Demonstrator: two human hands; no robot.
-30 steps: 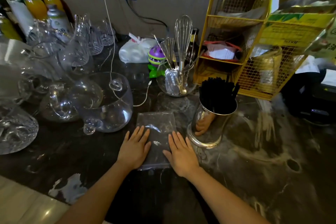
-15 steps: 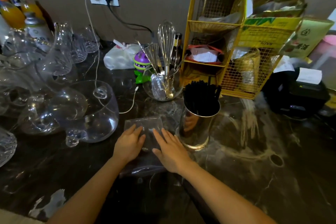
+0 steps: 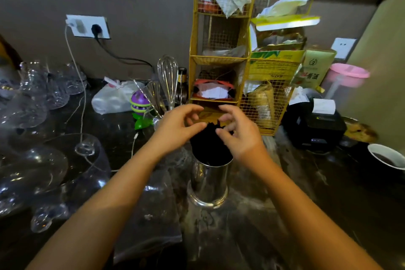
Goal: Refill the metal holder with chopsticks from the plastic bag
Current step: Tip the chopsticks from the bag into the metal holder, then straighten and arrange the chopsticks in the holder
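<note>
The shiny metal holder [image 3: 207, 182] stands upright on the dark counter, packed with black chopsticks [image 3: 208, 147]. Both hands hover over the chopstick tops. My left hand [image 3: 175, 125] curls in from the left, thumb and fingers near the tips. From the right, my right hand [image 3: 240, 136] has its fingertips touching the tips. Neither hand clearly grips a stick. The clear plastic bag [image 3: 153, 208] lies flat and looks empty on the counter, left of the holder and partly under my left forearm.
A yellow wire rack [image 3: 219, 59] stands just behind the holder. A whisk [image 3: 167, 76] in a glass jar and a white knotted bag [image 3: 111, 98] are behind left. Glass jugs [image 3: 65, 171] crowd the left. A black printer [image 3: 315, 125] and white cup [image 3: 388, 155] sit right.
Both hands have lifted off the flat plastic bag and moved up and right to the tops of the chopsticks. The view has tilted upward.
</note>
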